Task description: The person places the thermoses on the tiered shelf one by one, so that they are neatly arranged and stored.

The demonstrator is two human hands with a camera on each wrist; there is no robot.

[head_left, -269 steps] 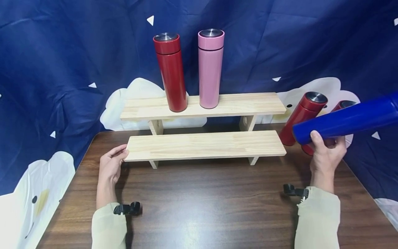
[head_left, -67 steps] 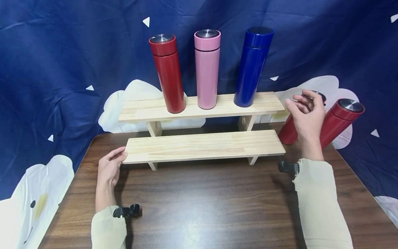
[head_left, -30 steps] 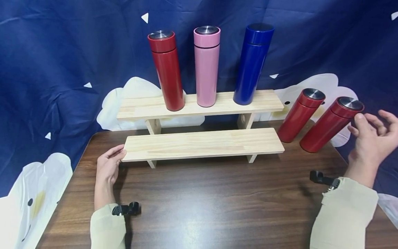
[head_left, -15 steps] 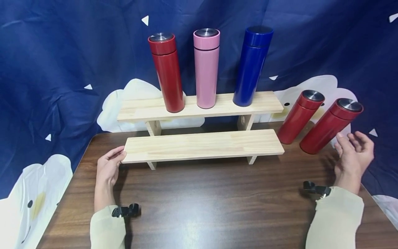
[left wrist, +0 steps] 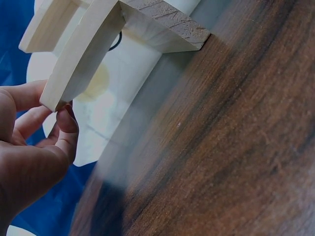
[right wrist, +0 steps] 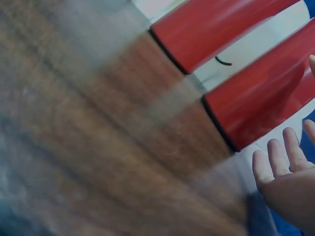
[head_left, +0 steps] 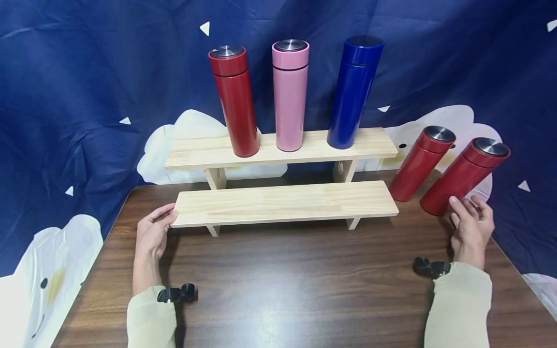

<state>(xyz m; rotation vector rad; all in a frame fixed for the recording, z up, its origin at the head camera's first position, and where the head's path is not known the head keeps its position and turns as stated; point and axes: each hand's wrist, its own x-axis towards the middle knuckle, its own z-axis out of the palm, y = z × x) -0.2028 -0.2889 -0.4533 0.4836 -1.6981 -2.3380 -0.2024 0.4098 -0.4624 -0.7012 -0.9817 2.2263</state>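
Note:
My left hand (head_left: 151, 233) pinches the left end of the lower board of a two-tier wooden shelf (head_left: 283, 203). The left wrist view shows the thumb under the board's corner (left wrist: 69, 73) and the fingers at its other side. My right hand (head_left: 472, 229) is beside the lower part of the right-hand red thermos (head_left: 463, 176), fingers spread and loosely bent. In the right wrist view, a gap shows between those fingertips (right wrist: 273, 145) and the thermos (right wrist: 256, 93); whether the thumb touches it, I cannot tell. Another red thermos (head_left: 419, 166) stands just left of it.
On the upper board (head_left: 191, 152) stand a red thermos (head_left: 238, 106), a pink thermos (head_left: 290, 101) and a blue thermos (head_left: 354, 96), left to right. Behind the brown wooden table (head_left: 278, 280) hangs a dark blue curtain (head_left: 109, 72) with white cloud shapes.
The blue thermos went from my right hand onto the upper board. That hand let go, swung far right, then came down and left beside the right-hand red thermos. My left hand kept its pinch.

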